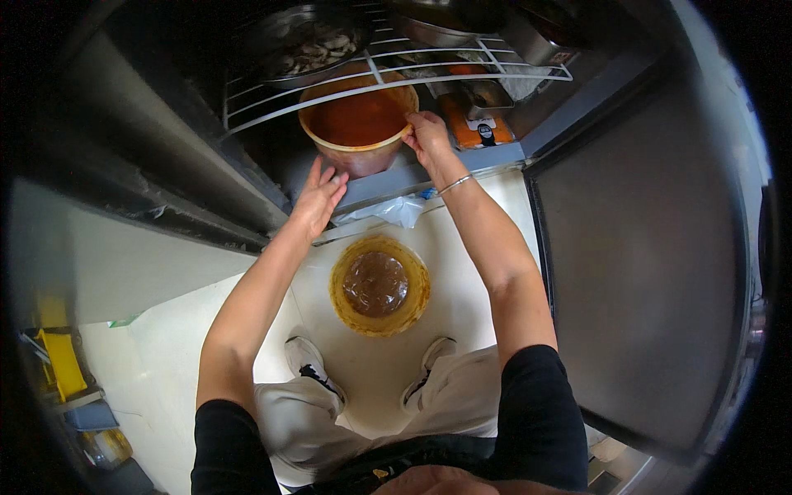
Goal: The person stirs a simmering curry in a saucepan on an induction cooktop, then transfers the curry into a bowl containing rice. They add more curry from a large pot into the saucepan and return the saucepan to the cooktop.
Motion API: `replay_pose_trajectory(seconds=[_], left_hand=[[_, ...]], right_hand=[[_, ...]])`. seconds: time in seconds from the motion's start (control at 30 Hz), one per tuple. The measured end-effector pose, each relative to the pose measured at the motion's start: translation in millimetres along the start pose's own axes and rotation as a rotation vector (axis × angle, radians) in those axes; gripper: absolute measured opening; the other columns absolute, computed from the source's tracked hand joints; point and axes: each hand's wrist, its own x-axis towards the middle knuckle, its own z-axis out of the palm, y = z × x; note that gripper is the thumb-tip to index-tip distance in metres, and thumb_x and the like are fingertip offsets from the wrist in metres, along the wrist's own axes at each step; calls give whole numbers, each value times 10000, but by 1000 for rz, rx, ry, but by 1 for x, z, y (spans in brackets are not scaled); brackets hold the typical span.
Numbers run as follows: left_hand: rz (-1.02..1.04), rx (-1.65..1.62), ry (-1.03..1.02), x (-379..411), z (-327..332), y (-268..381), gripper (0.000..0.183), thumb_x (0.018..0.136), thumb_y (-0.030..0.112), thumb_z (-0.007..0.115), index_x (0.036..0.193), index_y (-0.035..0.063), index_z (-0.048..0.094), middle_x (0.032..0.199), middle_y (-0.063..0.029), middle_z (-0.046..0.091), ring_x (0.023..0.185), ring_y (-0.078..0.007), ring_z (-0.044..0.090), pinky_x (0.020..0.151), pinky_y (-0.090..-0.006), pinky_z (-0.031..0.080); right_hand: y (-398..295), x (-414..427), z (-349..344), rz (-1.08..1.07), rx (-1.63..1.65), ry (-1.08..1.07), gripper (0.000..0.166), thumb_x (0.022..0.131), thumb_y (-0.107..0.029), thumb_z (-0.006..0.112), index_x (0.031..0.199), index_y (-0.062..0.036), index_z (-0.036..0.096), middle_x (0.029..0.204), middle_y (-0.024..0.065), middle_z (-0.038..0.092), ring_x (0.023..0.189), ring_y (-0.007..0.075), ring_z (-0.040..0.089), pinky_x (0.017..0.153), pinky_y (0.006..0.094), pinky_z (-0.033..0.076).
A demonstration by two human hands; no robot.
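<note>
A plastic tub of red-orange liquid (359,162) stands at the front of a refrigerator's lower compartment, partly under a white wire shelf (309,104). My right hand (427,137) grips the tub's rim on its right side, fingers and thumb pinching the edge. Beside the tub's lower left wall, my left hand (320,197) has its fingers spread; whether the fingertips touch the wall I cannot tell. Below, on the floor between the refrigerator and my feet, sits a yellow-stained tub (339,291) with some brown contents at its bottom.
On the wire shelf are a metal bowl of pale pieces (318,52) and more metal containers (439,34). An orange package (479,127) and a small metal tray (489,99) lie right of the tub. A clear plastic bag (396,210) hangs below the sill. The refrigerator door (643,247) stands open at right.
</note>
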Motion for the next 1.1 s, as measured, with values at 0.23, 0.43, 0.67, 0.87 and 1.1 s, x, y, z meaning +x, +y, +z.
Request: replay_pose_trajectory(seconds=[0.23,0.43,0.67,0.87,1.1], left_hand=[[-34,-5,-156,41,69,-11,796,891,-4,492,1463,196,-24,1488,-114,143,1233,-213,406,1001,-363,354],[-45,30,-195,63,100,-23,809,887,-3,495,1462,232,-23,1472,-101,182,1227,-206,405,1025,-348,319],[-39,101,-233,75,125,-22,773,894,13,485,1461,173,-15,1416,-94,292,1195,-178,426,1002,-317,341],[-46,236,-231,77,119,-20,783,899,69,511,1461,153,-28,1410,-87,314,1194,-166,424,1008,-318,328],[-47,335,-251,74,125,-5,809,892,129,558,1454,101,-23,1388,-162,319,1215,-214,436,1016,-360,347]], right_hand=[[-38,14,-66,-27,2,19,82,858,-118,587,839,-56,536,682,17,533,530,95,503,477,222,482],[-48,35,-101,-30,-12,11,106,846,-99,611,816,-53,520,685,22,540,542,93,513,491,228,496],[-56,50,-122,-56,43,29,106,861,-111,593,841,-44,515,704,31,541,563,105,526,511,236,515],[-53,46,-145,14,145,195,155,898,-157,555,878,-14,501,723,63,545,597,163,581,507,266,544],[-46,118,-178,-61,91,423,318,890,-269,580,918,40,511,781,138,588,586,207,607,519,294,569]])
